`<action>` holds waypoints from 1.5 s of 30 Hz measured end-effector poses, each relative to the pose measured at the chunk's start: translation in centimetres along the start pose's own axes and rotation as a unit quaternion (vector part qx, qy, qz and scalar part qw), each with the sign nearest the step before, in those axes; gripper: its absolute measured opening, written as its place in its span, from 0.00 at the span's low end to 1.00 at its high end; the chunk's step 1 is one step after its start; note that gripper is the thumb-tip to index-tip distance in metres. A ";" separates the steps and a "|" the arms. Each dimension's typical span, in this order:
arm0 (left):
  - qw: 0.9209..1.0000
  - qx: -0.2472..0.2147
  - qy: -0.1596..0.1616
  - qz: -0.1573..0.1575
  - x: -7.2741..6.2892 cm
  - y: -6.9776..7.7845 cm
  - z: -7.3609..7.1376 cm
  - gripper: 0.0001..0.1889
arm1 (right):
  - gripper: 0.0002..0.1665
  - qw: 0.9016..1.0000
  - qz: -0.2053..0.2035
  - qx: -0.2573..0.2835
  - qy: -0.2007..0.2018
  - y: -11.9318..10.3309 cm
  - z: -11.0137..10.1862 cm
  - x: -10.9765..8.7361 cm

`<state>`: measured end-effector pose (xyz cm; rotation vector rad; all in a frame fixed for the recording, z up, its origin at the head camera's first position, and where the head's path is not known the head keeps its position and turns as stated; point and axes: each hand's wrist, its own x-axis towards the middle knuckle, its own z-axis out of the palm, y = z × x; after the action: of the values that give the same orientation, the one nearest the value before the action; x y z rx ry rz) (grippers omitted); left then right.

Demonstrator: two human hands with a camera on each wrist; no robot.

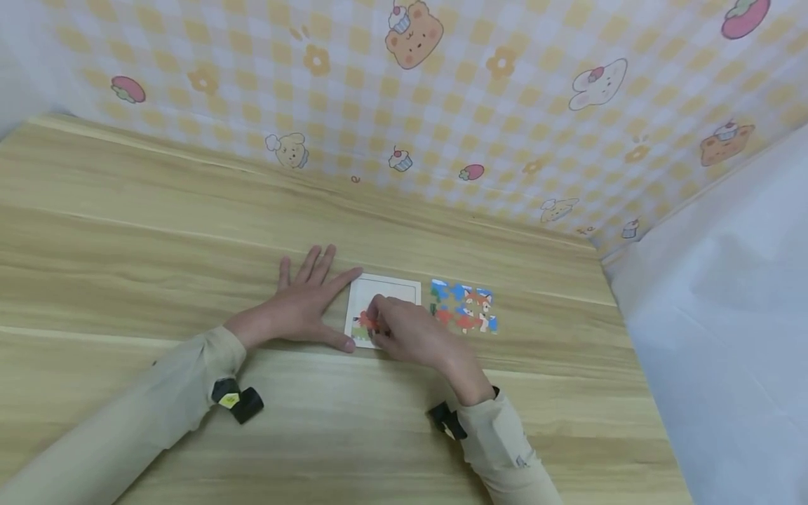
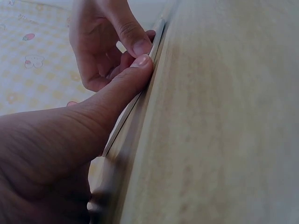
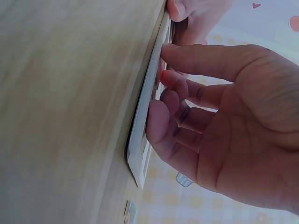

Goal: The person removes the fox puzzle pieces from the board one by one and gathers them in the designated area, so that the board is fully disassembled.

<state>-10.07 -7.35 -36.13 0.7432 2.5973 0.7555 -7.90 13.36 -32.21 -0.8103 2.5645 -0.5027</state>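
Observation:
A white, square puzzle tray [image 1: 394,289] lies on the table in the head view, with a few colourful pieces [image 1: 361,332] in its lower left part. My left hand [image 1: 297,308] is spread flat beside it, index fingertip at the upper left corner and thumb at the lower left one. Over the tray's lower half, my right hand [image 1: 413,333] has its fingers curled, thumb and index at a reddish puzzle piece [image 3: 162,77]. Those fingers hide most of that piece. In the right wrist view, the right thumb is close to the tray's rim [image 3: 140,121].
Loose puzzle pieces [image 1: 477,300] with a fox picture lie in a group just right of the tray. The wood-grain table [image 1: 315,428] meets a yellow checked cloth [image 1: 353,105] at the back and a white surface [image 1: 713,315] on the right.

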 end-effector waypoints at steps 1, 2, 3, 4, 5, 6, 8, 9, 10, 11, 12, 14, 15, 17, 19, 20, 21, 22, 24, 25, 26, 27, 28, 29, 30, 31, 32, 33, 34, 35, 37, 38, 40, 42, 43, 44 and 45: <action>1.000 0.000 -0.001 0.000 0.0 0.0 0.0 0.61 | 0.10 1.000 -0.001 0.001 0.000 0.0 0.0 0.0; 1.000 0.000 0.000 -0.001 0.0 0.0 0.0 0.61 | 0.10 1.000 -0.002 0.003 0.001 0.0 0.0 0.0; 1.000 -0.001 -0.001 -0.002 -0.1 0.0 0.0 0.61 | 0.11 1.000 -0.003 0.004 0.001 0.0 0.0 0.0; 1.000 0.000 -0.001 -0.002 -0.1 0.1 0.0 0.61 | 0.11 1.000 -0.005 0.002 0.003 0.0 0.0 0.0; 1.000 0.000 0.000 -0.003 -0.1 0.1 0.0 0.61 | 0.12 1.000 -0.006 0.001 0.005 0.0 0.1 0.0; 1.000 0.001 0.001 -0.003 -0.1 0.1 0.0 0.61 | 0.12 1.000 -0.009 0.001 0.007 0.0 0.1 0.0; 1.000 0.002 0.002 -0.004 -0.1 0.1 -0.1 0.61 | 0.12 1.000 -0.011 0.000 0.010 0.0 0.1 0.0; 1.000 0.003 0.002 -0.003 -0.1 0.1 -0.1 0.61 | 0.12 1.000 -0.011 0.000 0.012 0.0 0.1 0.0; 1.000 0.002 0.003 -0.003 0.0 0.1 0.0 0.61 | 0.12 1.000 -0.011 -0.002 0.015 0.0 0.1 -0.1; 1.000 0.002 0.003 -0.001 0.0 0.1 0.0 0.61 | 0.12 1.000 -0.008 -0.003 0.016 -0.1 0.1 -0.1; 1.000 0.001 0.003 0.000 0.0 0.1 0.0 0.61 | 0.12 1.000 -0.007 -0.006 0.019 -0.1 0.1 -0.2; 1.000 0.001 0.003 0.003 0.1 0.1 0.1 0.60 | 0.12 0.999 0.001 -0.017 0.027 -0.3 0.1 -0.3; 1.000 0.001 0.002 0.004 0.1 0.2 0.1 0.60 | 0.12 0.999 0.004 -0.022 0.031 -0.3 0.1 -0.4; 1.000 0.002 0.000 0.005 0.2 0.2 0.2 0.60 | 0.12 0.999 0.010 -0.032 0.040 -0.5 0.2 -0.6; 1.000 0.001 -0.002 0.004 0.3 0.3 0.2 0.60 | 0.12 0.998 0.013 -0.039 0.049 -0.6 0.2 -0.6; 1.000 0.000 -0.002 0.003 0.3 0.3 0.2 0.60 | 0.12 0.998 0.012 -0.041 0.052 -0.6 0.2 -0.6; 1.000 0.000 -0.003 0.003 0.3 0.3 0.2 0.60 | 0.11 0.998 0.011 -0.043 0.055 -0.5 0.3 -0.6; 1.000 -0.001 -0.003 0.003 0.3 0.3 0.2 0.60 | 0.11 0.997 0.009 -0.045 0.057 -0.5 0.3 -0.5; 1.000 -0.001 -0.003 0.003 0.3 0.3 0.2 0.59 | 0.11 0.997 0.005 -0.047 0.059 -0.3 0.3 -0.5; 1.000 0.000 -0.002 0.005 0.3 0.2 0.2 0.59 | 0.11 0.997 0.005 -0.048 0.059 -0.3 0.4 -0.5; 1.000 -0.001 -0.002 0.007 0.4 0.3 0.2 0.59 | 0.11 0.997 0.005 -0.047 0.059 -0.2 0.4 -0.5; 1.000 -0.001 -0.001 0.009 0.4 0.3 0.2 0.59 | 0.11 0.997 0.007 -0.045 0.058 -0.1 0.4 -0.5; 1.000 -0.001 -0.001 0.010 0.5 0.3 0.3 0.59 | 0.11 0.997 0.009 -0.043 0.057 0.0 0.4 -0.5; 1.000 0.000 -0.002 0.012 0.6 0.3 0.3 0.60 | 0.11 0.998 0.012 -0.040 0.056 0.0 0.4 -0.6; 1.000 0.000 -0.002 0.013 0.6 0.4 0.3 0.60 | 0.11 0.998 0.014 -0.037 0.055 0.0 0.3 -0.6; 1.000 0.000 -0.003 0.013 0.6 0.4 0.3 0.60 | 0.11 0.998 0.016 -0.035 0.055 0.0 0.3 -0.7; 1.000 0.000 -0.003 0.012 0.6 0.4 0.3 0.60 | 0.11 0.998 0.015 -0.032 0.055 0.0 0.3 -0.7; 1.000 0.002 -0.004 0.011 0.6 0.4 0.3 0.60 | 0.12 0.998 0.015 -0.031 0.055 0.0 0.3 -0.7; 1.000 0.003 -0.004 0.009 0.6 0.4 0.3 0.60 | 0.12 0.998 0.013 -0.030 0.055 0.0 0.2 -0.7; 1.000 0.002 -0.004 0.008 0.5 0.5 0.2 0.60 | 0.12 0.998 0.012 -0.028 0.054 -0.1 0.2 -0.7; 1.000 0.001 -0.004 0.006 0.4 0.5 0.2 0.60 | 0.12 0.998 0.006 -0.020 0.055 -0.2 0.3 -0.6; 1.000 0.000 -0.003 0.006 0.4 0.5 0.1 0.60 | 0.12 0.998 0.003 -0.014 0.055 -0.2 0.3 -0.6; 1.000 -0.004 -0.005 0.005 0.2 0.4 0.1 0.60 | 0.13 0.998 -0.002 -0.005 0.056 -0.4 0.3 -0.5; 1.000 -0.005 -0.005 0.002 0.1 0.4 0.0 0.60 | 0.13 0.998 -0.008 0.001 0.059 -0.4 0.4 -0.4; 1.000 -0.006 -0.005 0.002 0.1 0.3 0.0 0.60 | 0.13 0.998 -0.009 0.003 0.062 -0.4 0.5 -0.4; 1.000 -0.006 -0.004 0.002 0.1 0.3 0.0 0.60 | 0.14 0.998 -0.009 0.004 0.064 -0.5 0.5 -0.3; 1.000 -0.004 -0.003 0.002 0.1 0.3 0.0 0.60 | 0.14 0.998 -0.009 0.004 0.065 -0.5 0.5 -0.3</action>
<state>-10.05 -7.11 -35.98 0.7468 2.5866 0.7636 -7.25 13.05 -32.31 -0.8226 2.6751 -0.5885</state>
